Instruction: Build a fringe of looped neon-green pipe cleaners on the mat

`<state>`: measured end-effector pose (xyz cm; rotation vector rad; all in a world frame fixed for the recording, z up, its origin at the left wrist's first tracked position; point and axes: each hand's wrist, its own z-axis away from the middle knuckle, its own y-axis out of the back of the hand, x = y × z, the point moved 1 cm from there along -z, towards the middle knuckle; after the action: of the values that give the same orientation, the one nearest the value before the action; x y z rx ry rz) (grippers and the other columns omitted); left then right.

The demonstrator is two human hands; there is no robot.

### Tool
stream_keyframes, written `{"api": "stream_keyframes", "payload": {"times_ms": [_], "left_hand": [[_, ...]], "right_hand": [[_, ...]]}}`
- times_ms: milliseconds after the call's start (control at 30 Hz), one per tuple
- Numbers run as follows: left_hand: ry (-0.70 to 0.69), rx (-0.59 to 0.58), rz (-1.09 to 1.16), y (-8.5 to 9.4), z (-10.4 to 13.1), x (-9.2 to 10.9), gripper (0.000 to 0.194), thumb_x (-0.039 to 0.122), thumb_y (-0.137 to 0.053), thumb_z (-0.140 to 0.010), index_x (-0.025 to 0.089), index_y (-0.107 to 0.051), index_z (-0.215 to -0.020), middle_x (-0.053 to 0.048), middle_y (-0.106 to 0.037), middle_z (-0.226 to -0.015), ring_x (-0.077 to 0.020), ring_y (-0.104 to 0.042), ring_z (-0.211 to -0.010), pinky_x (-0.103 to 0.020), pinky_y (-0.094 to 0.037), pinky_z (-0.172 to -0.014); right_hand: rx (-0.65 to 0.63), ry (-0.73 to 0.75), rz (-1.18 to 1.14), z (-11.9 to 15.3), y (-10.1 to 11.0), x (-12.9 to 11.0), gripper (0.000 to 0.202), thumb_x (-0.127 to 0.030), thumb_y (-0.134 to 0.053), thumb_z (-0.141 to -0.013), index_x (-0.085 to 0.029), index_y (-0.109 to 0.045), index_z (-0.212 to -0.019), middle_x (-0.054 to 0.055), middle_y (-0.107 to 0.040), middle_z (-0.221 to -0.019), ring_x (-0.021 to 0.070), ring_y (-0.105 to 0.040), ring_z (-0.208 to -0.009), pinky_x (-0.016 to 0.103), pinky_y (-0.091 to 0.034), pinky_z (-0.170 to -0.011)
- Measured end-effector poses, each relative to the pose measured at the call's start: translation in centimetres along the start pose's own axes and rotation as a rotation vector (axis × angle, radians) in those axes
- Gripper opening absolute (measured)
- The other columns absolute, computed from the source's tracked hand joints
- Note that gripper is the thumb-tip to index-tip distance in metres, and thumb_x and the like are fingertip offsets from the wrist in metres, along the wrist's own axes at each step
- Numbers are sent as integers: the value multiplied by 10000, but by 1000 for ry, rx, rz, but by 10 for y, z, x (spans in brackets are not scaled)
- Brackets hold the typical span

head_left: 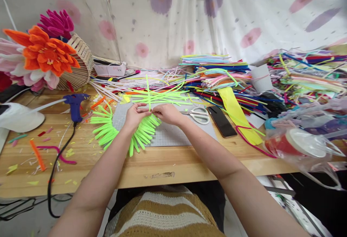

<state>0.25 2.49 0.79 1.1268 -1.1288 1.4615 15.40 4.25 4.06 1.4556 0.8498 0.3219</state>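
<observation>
A fringed chain of bright green pipe cleaners (pixel 138 135) curves in a U over the grey cutting mat (pixel 173 140) and the wood to its left. At its right end, my left hand (pixel 136 115) has its fingers closed on the green piece. Beside it my right hand (pixel 166 114) pinches the same end, fingertips nearly touching the left ones. One green stem (pixel 148 87) stands up from between the hands. Loose green stems (pixel 170 98) lie crossed behind them on the mat.
Scissors (pixel 200 115) and a phone (pixel 221 121) lie to the right, near a yellow strip (pixel 238 115) and a bagged cup (pixel 303 143). A blue glue gun (pixel 74 107) with a black cord is at the left, below felt flowers (pixel 50 54). Pipe cleaner bundles (pixel 217 77) line the back.
</observation>
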Motion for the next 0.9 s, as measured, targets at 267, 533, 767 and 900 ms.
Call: {"api": "stream_keyframes", "payload": {"times_ms": [267, 533, 767, 900], "left_hand": [[-21, 33, -60, 1, -4, -5, 474, 230, -798, -354, 132, -598, -772, -17, -648, -631, -163, -612, -632, -312, -455, -704], [-38, 119, -30, -4, -6, -7, 399, 236, -792, -363, 133, -575, -681, -18, -643, -619, -167, -616, -653, -312, -459, -715], [-44, 110, -17, 6, -11, -13, 466, 261, -774, -405, 144, -557, -800, -9, -643, -688, -134, -598, -637, -274, -443, -669], [-4, 52, -62, 4, -10, -16, 460, 283, -781, -393, 148, -548, -766, 5, -620, -621, -134, -579, -581, -262, -424, -620]], "right_hand": [[-28, -17, 95, 4, 2, -4, 254, -216, -401, -825, -172, -646, -873, 67, -673, -878, 166, -569, -767, 252, -300, -619], [10, -44, 35, 3, -1, -1, 247, -201, -400, -810, -169, -642, -851, 70, -668, -852, 160, -563, -738, 250, -313, -637], [7, -180, -379, 8, -6, 16, 187, -175, -451, -768, -157, -611, -864, 8, -655, -706, 80, -533, -607, 200, -361, -604], [-40, -224, -682, 12, -4, 22, 154, -209, -466, -759, -156, -546, -879, -10, -625, -658, 57, -489, -504, 186, -389, -523]]}}
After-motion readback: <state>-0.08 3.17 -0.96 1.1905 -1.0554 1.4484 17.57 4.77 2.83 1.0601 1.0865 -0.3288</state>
